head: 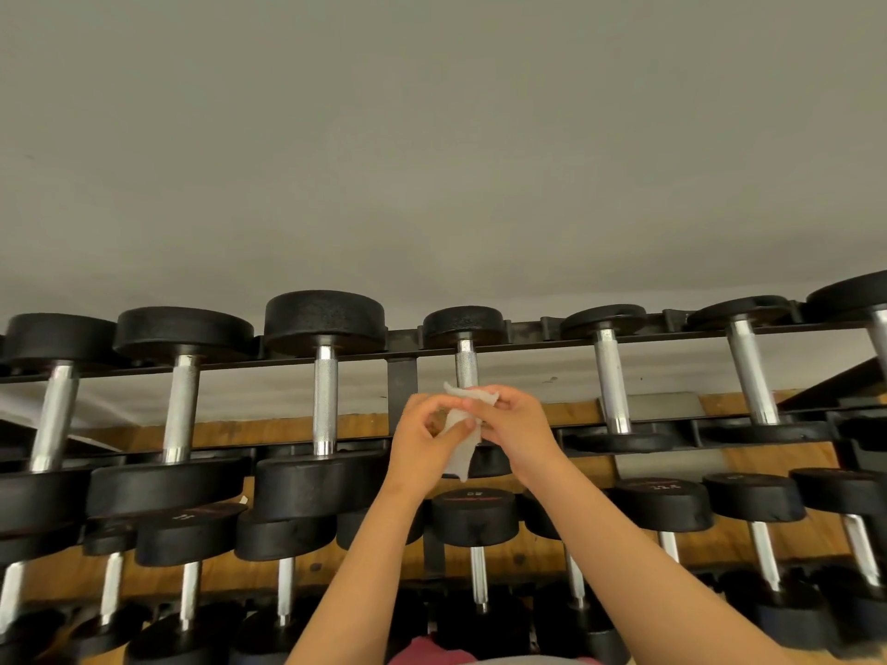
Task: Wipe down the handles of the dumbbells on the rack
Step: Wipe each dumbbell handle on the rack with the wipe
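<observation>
I had both arms reached up, left hand [422, 436] and right hand [516, 424] close together, each grip pinched on the white wipe [460, 446]. The wipe sat right at the handle [466, 364] of the middle dumbbell [464, 324], top row of the rack [537, 334].

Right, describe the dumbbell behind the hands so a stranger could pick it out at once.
Start at the black rack and take its top row. Just right of its vertical post stands the dumbbell. Unlike its neighbours, its handle is half hidden by the left hand and right hand holding a white wipe.

Middle handle [466, 367] half hidden; weight labels [474, 494] unreadable.
</observation>
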`<action>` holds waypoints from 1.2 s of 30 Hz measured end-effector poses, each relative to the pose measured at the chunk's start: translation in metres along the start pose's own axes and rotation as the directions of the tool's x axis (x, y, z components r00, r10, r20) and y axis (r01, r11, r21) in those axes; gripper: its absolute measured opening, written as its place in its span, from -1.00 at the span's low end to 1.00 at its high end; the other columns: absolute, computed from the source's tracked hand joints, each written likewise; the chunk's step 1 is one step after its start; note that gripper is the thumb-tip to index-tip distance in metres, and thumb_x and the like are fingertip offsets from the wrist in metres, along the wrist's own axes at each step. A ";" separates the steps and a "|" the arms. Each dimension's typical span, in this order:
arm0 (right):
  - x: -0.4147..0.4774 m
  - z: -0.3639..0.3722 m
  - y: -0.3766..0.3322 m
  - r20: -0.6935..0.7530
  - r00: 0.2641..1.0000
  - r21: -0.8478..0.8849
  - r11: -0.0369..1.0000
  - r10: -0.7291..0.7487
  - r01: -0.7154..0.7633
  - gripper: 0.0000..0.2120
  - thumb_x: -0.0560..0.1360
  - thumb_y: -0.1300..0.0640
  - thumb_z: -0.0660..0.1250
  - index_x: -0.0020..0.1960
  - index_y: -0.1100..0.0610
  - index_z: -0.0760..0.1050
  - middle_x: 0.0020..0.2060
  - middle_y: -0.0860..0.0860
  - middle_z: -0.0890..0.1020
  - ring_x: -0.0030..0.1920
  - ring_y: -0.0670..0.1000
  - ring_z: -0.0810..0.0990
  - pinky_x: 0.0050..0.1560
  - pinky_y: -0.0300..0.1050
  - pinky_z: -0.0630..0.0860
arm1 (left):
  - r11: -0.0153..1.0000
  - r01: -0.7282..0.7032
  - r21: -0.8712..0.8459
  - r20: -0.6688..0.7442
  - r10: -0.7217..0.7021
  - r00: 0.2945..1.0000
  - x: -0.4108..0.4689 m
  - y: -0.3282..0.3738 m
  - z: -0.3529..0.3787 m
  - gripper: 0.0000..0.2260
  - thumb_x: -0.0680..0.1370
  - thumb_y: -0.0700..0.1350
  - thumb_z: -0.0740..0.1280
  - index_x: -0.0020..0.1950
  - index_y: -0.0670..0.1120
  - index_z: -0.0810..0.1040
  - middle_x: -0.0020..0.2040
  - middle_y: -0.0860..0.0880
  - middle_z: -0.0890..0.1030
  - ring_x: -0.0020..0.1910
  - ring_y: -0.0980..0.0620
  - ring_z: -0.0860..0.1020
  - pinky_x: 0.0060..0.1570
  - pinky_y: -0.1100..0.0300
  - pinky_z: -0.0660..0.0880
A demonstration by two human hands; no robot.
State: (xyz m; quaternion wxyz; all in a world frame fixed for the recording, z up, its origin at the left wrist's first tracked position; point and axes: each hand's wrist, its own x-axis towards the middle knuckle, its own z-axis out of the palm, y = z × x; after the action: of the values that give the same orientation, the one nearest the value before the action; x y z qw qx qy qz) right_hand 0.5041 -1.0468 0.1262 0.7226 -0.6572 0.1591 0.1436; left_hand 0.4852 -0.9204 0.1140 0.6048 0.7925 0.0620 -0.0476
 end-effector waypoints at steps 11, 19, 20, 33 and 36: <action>0.018 -0.006 0.018 -0.149 0.987 0.033 0.998 -0.056 0.062 -0.94 0.52 0.23 0.38 -0.06 0.09 0.59 -0.04 0.06 0.67 0.02 0.04 0.64 0.00 -0.15 0.60 | 0.834 0.346 -0.431 -0.055 -0.407 0.912 0.000 -0.010 -0.017 -0.80 0.52 -0.15 0.42 0.13 -0.12 0.60 0.10 -0.11 0.60 0.10 -0.10 0.56 0.02 0.08 0.56; 0.015 -0.021 0.060 -0.325 0.935 -0.246 0.967 -0.145 0.064 -0.83 0.63 0.13 0.20 0.09 0.13 0.55 -0.05 -0.04 0.61 -0.02 -0.14 0.53 0.05 -0.22 0.43 | 0.950 0.145 0.276 -0.157 -0.105 0.982 0.029 -0.015 -0.002 -0.86 0.46 -0.20 0.46 -0.21 0.00 0.55 -0.10 0.05 0.56 -0.11 0.15 0.51 -0.17 0.40 0.35; 0.015 -0.020 0.064 -0.324 0.934 -0.265 0.962 -0.151 0.063 -0.82 0.63 0.14 0.18 0.08 0.13 0.55 -0.05 -0.03 0.61 -0.02 -0.11 0.54 0.04 -0.22 0.41 | 0.931 0.156 0.330 -0.077 -0.138 0.987 0.033 -0.017 0.002 -0.90 0.46 -0.19 0.47 -0.17 -0.03 0.59 -0.09 0.03 0.58 -0.09 0.14 0.51 -0.15 0.37 0.36; 0.033 0.009 0.064 -0.381 0.922 -0.267 0.963 -0.070 -0.038 -0.66 0.67 0.00 0.08 -0.08 0.16 0.53 -0.21 0.02 0.60 -0.19 -0.10 0.54 -0.24 -0.28 0.36 | 0.872 0.486 0.058 0.224 -0.486 0.845 0.047 -0.030 -0.007 -0.75 0.54 -0.34 0.32 0.17 -0.15 0.63 0.14 -0.10 0.63 0.17 -0.04 0.56 0.20 0.09 0.50; 0.031 0.007 0.063 -0.387 0.910 -0.358 0.934 -0.147 -0.002 -0.65 0.67 0.02 0.05 -0.10 0.15 0.52 -0.26 -0.02 0.58 -0.24 -0.14 0.52 -0.30 -0.35 0.32 | 0.865 0.498 0.055 0.290 -0.491 0.821 0.050 -0.030 -0.010 -0.68 0.51 -0.34 0.36 0.26 -0.17 0.57 0.15 -0.10 0.63 0.14 -0.01 0.58 0.13 0.17 0.50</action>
State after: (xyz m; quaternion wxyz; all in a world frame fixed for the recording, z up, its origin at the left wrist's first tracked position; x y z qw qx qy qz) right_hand 0.5064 -1.0338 0.0567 0.5495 -0.7962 0.2531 0.0019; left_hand 0.5300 -0.9006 0.0807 0.5831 0.7262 0.1752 -0.3193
